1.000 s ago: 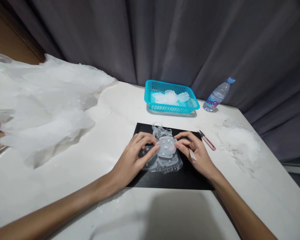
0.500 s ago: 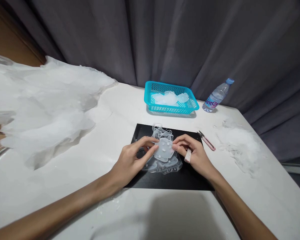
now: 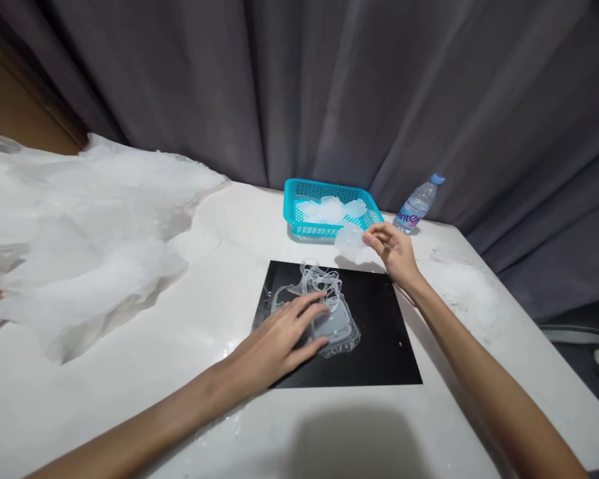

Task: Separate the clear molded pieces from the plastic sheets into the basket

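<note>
A translucent, thin rounded piece (image 3: pixel 350 241) with small spots on it is pinched at its right edge by my right hand (image 3: pixel 393 253). It hangs just in front of the blue plastic basket (image 3: pixel 309 229), where several similar whitish pieces (image 3: pixel 329 210) lie. My left hand (image 3: pixel 284 336) rests with fingers spread over a clear, moulded sheet-like piece (image 3: pixel 337 329) with raised dots. Loose translucent strips (image 3: pixel 322 279) are tangled at its far end. Both lie on a black mat (image 3: pixel 384 332); my left hand covers part of them.
Large bags of white material (image 3: pixel 94 233) fill the table's left side. A water bottle (image 3: pixel 416 206) stands right of the basket. Clear scraps (image 3: pixel 462 293) lie at the right, and a grey curtain (image 3: pixel 299 86) hangs behind the table.
My right hand has carried the thin rounded piece forward from the mat to the basket's front. My left hand has let go of it and lowered, fingers spread, onto the moulded piece.
</note>
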A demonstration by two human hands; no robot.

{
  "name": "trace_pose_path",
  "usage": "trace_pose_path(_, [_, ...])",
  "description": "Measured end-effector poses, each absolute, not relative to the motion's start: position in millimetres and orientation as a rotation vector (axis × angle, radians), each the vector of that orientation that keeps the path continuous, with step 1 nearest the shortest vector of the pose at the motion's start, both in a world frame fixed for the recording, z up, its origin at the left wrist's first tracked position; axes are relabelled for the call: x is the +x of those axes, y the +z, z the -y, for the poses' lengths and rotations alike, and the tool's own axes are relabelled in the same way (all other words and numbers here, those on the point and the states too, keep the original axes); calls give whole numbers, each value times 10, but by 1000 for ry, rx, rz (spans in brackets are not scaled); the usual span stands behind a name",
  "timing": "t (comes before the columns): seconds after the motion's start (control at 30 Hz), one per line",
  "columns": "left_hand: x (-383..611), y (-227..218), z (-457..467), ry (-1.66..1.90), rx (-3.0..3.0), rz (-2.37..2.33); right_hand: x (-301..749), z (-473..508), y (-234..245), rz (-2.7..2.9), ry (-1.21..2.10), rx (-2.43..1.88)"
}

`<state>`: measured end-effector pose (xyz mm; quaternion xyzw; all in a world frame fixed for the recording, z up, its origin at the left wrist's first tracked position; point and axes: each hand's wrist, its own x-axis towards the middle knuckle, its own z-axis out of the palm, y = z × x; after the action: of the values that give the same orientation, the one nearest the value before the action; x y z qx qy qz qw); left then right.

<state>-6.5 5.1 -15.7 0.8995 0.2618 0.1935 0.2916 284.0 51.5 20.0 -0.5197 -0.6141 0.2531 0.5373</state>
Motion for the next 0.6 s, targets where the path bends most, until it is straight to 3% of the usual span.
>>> trace_pose_path(0.33, [-42, -293, -21, 674, 2837, -639, 3030, -1491, 170, 1488, 414, -1414])
trace_pose_path(0.6, [12, -249, 56, 761, 3018, -349, 3074, -1599, 84, 1582, 264, -1686])
